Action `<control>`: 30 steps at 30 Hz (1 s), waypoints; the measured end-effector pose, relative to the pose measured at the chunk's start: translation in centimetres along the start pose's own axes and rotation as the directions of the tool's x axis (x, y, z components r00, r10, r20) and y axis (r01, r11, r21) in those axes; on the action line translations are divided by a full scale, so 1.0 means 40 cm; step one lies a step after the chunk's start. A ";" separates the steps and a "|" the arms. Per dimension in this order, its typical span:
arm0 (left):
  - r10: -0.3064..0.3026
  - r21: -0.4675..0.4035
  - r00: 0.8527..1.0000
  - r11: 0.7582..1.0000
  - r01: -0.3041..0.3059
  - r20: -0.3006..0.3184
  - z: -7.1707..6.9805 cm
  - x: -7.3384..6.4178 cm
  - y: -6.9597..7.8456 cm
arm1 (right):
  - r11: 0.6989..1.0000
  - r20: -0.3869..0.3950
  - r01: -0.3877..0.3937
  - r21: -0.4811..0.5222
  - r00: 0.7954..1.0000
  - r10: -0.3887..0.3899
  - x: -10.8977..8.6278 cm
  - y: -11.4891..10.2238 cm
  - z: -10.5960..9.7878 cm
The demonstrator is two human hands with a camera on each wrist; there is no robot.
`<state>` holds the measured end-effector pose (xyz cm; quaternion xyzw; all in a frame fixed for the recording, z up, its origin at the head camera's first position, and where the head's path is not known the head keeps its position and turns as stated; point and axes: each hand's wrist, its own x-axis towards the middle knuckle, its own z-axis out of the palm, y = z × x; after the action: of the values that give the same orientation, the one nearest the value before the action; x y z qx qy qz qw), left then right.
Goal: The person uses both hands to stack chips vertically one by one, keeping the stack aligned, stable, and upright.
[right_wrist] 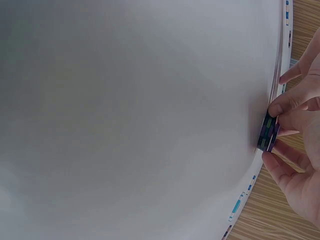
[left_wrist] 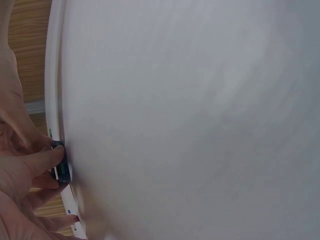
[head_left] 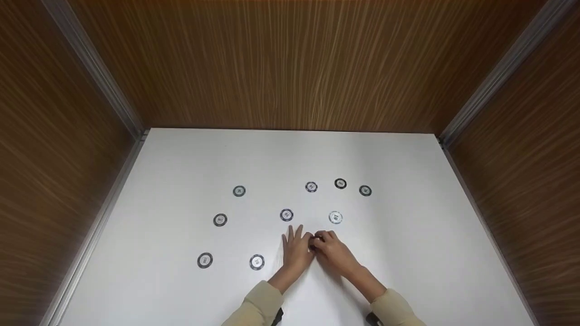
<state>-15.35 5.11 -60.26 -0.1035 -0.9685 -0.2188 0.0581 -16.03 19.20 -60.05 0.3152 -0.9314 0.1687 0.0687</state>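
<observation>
A short stack of dark poker chips (right_wrist: 268,132) stands on the white table between my two hands; green and purple edges show in the right wrist view. My left hand (head_left: 297,251) pinches the stack from the left with thumb and index finger, its other fingers spread over the tabletop. From the right, my right hand (head_left: 335,253) grips the same stack with its thumb and fingers. In the left wrist view the chip stack (left_wrist: 61,167) is partly covered by fingers. The hands hide most of it in the head view.
Several single chips lie flat on the white table (head_left: 172,181). Nearest the hands are a white chip (head_left: 335,217) and a purple-edged chip (head_left: 286,215). A black chip (head_left: 340,183) lies farther back. Brown wood-grain panels (head_left: 290,63) wall the back and sides.
</observation>
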 end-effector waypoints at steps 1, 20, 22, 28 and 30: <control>0.001 0.001 1.000 1.000 -0.001 0.001 -0.001 0.000 0.000 | 1.000 0.001 0.001 -0.001 1.000 -0.001 0.000 0.000 0.000; -0.010 0.006 1.000 1.000 0.010 -0.003 -0.001 0.002 -0.003 | 0.999 -0.001 0.040 0.030 0.999 -0.040 0.001 0.008 0.002; -0.014 0.000 1.000 1.000 0.014 -0.003 -0.001 0.001 -0.004 | 0.998 0.009 0.041 0.038 0.999 -0.042 0.001 0.009 0.002; 0.009 0.002 1.000 1.000 -0.009 -0.026 0.003 -0.003 -0.003 | 0.999 0.020 0.047 0.017 0.999 -0.047 -0.002 0.012 -0.002; 0.015 0.007 0.999 1.000 -0.015 -0.032 0.005 -0.003 -0.004 | 0.999 0.018 0.054 0.005 0.998 -0.054 -0.001 0.013 -0.002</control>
<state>-15.29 5.04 -60.50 -0.1070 -0.9674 -0.2167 0.0757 -16.32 19.63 -60.14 0.3419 -0.9228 0.1659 0.0641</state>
